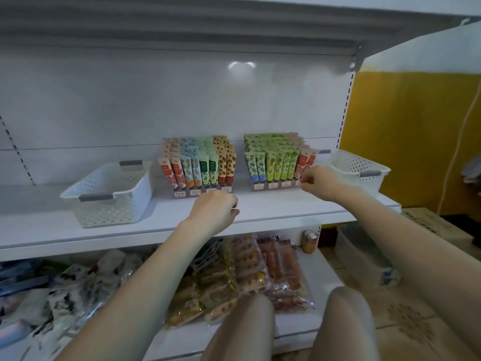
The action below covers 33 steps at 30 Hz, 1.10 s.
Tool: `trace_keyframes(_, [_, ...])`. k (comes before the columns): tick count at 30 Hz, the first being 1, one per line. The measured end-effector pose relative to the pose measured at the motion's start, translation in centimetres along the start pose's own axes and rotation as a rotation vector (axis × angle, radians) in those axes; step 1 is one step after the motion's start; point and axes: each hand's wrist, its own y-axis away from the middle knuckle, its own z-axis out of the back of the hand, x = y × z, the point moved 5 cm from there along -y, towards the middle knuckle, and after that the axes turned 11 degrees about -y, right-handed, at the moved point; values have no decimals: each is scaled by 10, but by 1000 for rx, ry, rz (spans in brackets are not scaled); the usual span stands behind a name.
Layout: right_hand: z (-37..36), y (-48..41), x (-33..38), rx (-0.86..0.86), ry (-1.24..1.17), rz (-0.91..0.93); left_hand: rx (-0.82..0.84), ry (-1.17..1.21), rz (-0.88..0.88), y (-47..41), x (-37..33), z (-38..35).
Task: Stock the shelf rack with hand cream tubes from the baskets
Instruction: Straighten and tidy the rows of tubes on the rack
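Hand cream tubes (pixel 276 165) stand upright in tight rows in two stepped display racks, side by side at the middle of a white shelf (pixel 260 212). The left rack (pixel 203 192) holds red, blue-and-orange, green and brown-spotted tubes. The right rack (pixel 273 185) holds blue-flowered ones, many green ones and a few red ones at its right end. Small labels run along the front of both racks.

The left hand (pixel 216 212) hovers just before the left rack's label strip, fingers curled into a loose fist with nothing showing in it. The right hand (pixel 320 182) is at the front right corner of the right rack, by the red tubes, fingers curled. Whether it pinches a tube or the rack's edge cannot be told.

A white perforated basket (pixel 109 204) with grey handles sits on the shelf left of the racks. A second basket (pixel 351 162) of the same kind sits to their right, near the right hand.

On the lower shelf (pixel 197 337) lie heaps of wrapped snack packets (pixel 234 269), with a small can (pixel 310 242) standing at the back. The person's knees (pixel 250 327) show at the bottom edge. A yellow wall (pixel 403 126) rises at the right, with a cardboard box (pixel 426 220) and a clear plastic bin (pixel 364 256) on the floor below it.
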Motion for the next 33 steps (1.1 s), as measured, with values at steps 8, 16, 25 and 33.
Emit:
trace_keyframes(8, [9,-69,-27,5,7,21,-67,-28,6,-77,10,0])
trace_keyframes(16, [-6,-160,-21,-15,-13,171,-172,20,99,-173,42,-25])
trace_keyframes(25, [-39,-212,6,38,68,294,-161,29,1,-245,51,-68])
trace_keyframes(33, [-45,-222,-2,20,49,313,-200,310,-54,-255,43,-72])
